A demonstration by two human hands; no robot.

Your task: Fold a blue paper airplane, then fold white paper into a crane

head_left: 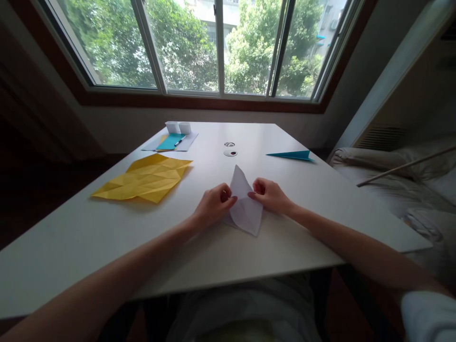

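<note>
Both hands meet over a folded white paper (245,203) that lies flat on the white table (71,237), a little nearer the person than the small round cap (230,153) set in the tabletop. The left hand (213,205) has its fingers curled in, thumb and fingertips pinching the paper's left edge about midway down. The right hand (270,194) is curled the same way, fingertips pressed on the opposite edge. Neither hand is spread; each is closed narrowly on the sheet, and the two nearly touch across it.

The paper is already folded to a point at its far end, aimed toward the cap, with a broader pointed end toward the person. From this grip, the likeliest trouble would be a crooked crease: if one hand pulls harder than the other, the layers could slide and the edges would no longer line up. Pressing before the edges match would probably set a wrong fold that leaves a mark. A hard pinch might also crumple the thin point.

Left of the white paper lies a creased yellow sheet (144,179), opened out. Beyond that, a teal sheet with a pen (171,141) rests on a pale one. Right of the cap sits a teal paper plane (292,155).
</note>
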